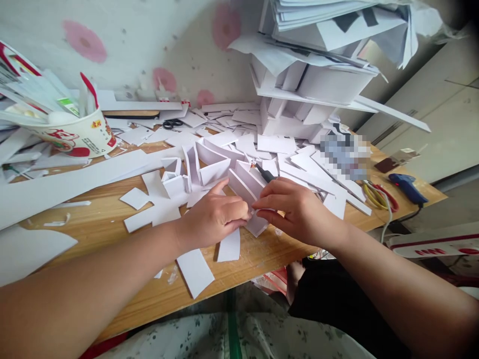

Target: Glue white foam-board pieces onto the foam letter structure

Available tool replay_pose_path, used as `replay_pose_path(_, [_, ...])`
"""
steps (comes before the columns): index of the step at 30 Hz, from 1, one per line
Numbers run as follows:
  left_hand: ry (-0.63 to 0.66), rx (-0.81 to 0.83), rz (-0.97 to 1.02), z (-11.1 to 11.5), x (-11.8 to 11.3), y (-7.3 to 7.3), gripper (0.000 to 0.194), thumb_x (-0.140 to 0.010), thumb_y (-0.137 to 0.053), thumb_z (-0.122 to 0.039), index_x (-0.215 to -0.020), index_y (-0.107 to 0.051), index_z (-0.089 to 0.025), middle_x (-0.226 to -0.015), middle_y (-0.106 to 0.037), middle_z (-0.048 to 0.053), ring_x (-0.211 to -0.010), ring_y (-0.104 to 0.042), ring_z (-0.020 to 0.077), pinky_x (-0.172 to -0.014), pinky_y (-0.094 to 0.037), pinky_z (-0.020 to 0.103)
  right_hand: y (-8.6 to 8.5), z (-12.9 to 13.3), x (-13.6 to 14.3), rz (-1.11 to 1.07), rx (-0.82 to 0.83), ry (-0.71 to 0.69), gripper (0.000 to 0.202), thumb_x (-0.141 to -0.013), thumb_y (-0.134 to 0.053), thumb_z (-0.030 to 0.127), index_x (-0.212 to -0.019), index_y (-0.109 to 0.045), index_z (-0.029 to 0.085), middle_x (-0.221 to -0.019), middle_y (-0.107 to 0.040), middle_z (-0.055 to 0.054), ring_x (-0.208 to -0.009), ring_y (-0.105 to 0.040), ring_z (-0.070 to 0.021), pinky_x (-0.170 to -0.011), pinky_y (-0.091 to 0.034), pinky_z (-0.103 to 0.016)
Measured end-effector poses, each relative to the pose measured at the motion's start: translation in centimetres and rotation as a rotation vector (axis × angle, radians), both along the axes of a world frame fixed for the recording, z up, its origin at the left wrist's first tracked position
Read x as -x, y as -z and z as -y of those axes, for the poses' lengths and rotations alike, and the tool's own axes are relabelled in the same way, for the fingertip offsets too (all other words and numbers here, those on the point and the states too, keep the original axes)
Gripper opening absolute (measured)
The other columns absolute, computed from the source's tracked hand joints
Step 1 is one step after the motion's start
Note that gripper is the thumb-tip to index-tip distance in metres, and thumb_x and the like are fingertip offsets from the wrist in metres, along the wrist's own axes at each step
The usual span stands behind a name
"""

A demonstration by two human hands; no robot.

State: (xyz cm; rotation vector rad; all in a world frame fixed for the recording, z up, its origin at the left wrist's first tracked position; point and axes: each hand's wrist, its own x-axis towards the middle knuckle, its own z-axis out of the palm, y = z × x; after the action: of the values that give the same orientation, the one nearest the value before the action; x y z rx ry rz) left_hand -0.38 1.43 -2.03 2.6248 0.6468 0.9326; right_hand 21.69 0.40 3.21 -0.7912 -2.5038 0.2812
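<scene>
Both hands meet on a white foam-board piece (pixel 256 223), the near end of a little slatted model (pixel 224 172) made of upright white panels, sitting mid-bench. The left hand (pixel 213 217) is curled over the piece from the 9 o'clock side, thumb and fingertips pressed against its edge, probably to keep the panel standing square. The right hand (pixel 295 212) comes in from 3 o'clock, fingers pinched narrow on the same piece; it looks like it's pressing a joint together, though the exact contact is hidden behind the knuckles, so that part's a guess. A dark pen-like tool (pixel 265 173) pokes out just past the right hand at 12 o'clock. Can't tell if it's tucked in the fingers or just lying there.

Around the model, flat white offcuts (pixel 194 271) are scattered across the wooden bench (pixel 112 219), a few hanging over the near edge at 6 o'clock, kept within reach. Scissors (pixel 172 122) lie well back at 11 o'clock by the wall. A printed paper cup (pixel 75 134) stuffed with strips sits far out at 9 to 10 o'clock. At 1 o'clock a big pile of finished white pieces (pixel 318 80) leans against the wall, out of the working area. A blue glue gun (pixel 407 187) rests at 3 o'clock near the bench edge, next to some red-and-yellow handled pliers (pixel 377 195), cord trailing off the side.
</scene>
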Motion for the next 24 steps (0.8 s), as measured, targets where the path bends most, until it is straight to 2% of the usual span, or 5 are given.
replay_pose_path(3, [0.041,0.018,0.033,-0.2,0.0,0.4,0.009,-0.092,-0.054,-0.013,-0.086,-0.055,-0.021,-0.077,-0.063,-0.004,-0.070,-0.060,0.0105,-0.106,-0.038,0.044,0.3,0.0,0.2,-0.001,-0.009,-0.003,0.012,-0.088,-0.062,0.013,-0.090,-0.074,0.010,-0.084,-0.066,-0.011,-0.078,-0.057,-0.0198,-0.069,-0.046,-0.031])
replay_pose_path(5, [0.067,0.060,0.060,-0.3,0.0,0.5,0.009,-0.091,-0.055,-0.014,-0.085,-0.055,-0.020,-0.079,-0.062,-0.002,-0.074,-0.059,0.0122,-0.087,-0.048,0.031,0.3,0.1,0.4,-0.004,-0.009,-0.002,0.012,-0.087,-0.061,0.011,-0.086,-0.073,0.010,-0.082,-0.066,-0.010,-0.078,-0.057,-0.0197,-0.069,-0.046,-0.031])
replay_pose_path(8, [0.086,0.177,0.064,-0.2,0.0,0.7,0.009,-0.090,-0.055,-0.013,-0.084,-0.054,-0.020,-0.080,-0.058,0.000,-0.072,-0.057,0.0118,-0.065,-0.044,0.021,0.1,0.2,0.5,0.004,0.021,0.002,0.013,-0.088,-0.060,0.011,-0.085,-0.072,0.010,-0.081,-0.065,-0.010,-0.077,-0.057,-0.0193,-0.068,-0.045,-0.030])
replay_pose_path(20, [0.006,0.226,-0.127,0.2,-0.1,0.5,0.010,-0.088,-0.059,-0.015,-0.082,-0.053,-0.021,-0.081,-0.056,-0.002,-0.070,-0.056,0.0105,-0.062,-0.040,0.020,0.6,0.2,0.3,0.107,0.118,0.033,0.020,-0.096,-0.051,0.026,-0.084,-0.065,0.020,-0.082,-0.062,-0.005,-0.076,-0.057,-0.0175,-0.065,-0.045,-0.030])
replay_pose_path(24, [0.038,0.213,-0.161,0.3,0.0,0.2,0.006,-0.090,-0.057,-0.017,-0.086,-0.054,-0.020,-0.096,-0.062,0.002,-0.087,-0.060,0.0123,-0.073,-0.044,0.019,-0.4,-0.4,0.7,0.098,0.107,0.024,0.019,-0.097,-0.049,0.031,-0.091,-0.066,0.023,-0.085,-0.063,-0.004,-0.074,-0.059,-0.0153,-0.063,-0.047,-0.028])
